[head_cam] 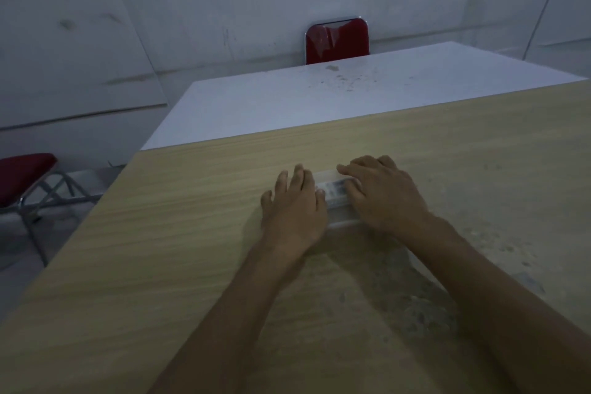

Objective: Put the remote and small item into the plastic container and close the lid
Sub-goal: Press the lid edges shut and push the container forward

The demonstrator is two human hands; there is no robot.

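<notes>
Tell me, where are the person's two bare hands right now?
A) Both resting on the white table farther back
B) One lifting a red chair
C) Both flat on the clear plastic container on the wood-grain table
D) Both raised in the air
C: the left hand and the right hand lie palm down on either side of the clear plastic container, which sits on the tan wood-grain table.

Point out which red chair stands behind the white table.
The chair at top centre, only its backrest showing past the white table. The other stands at the left edge.
</notes>
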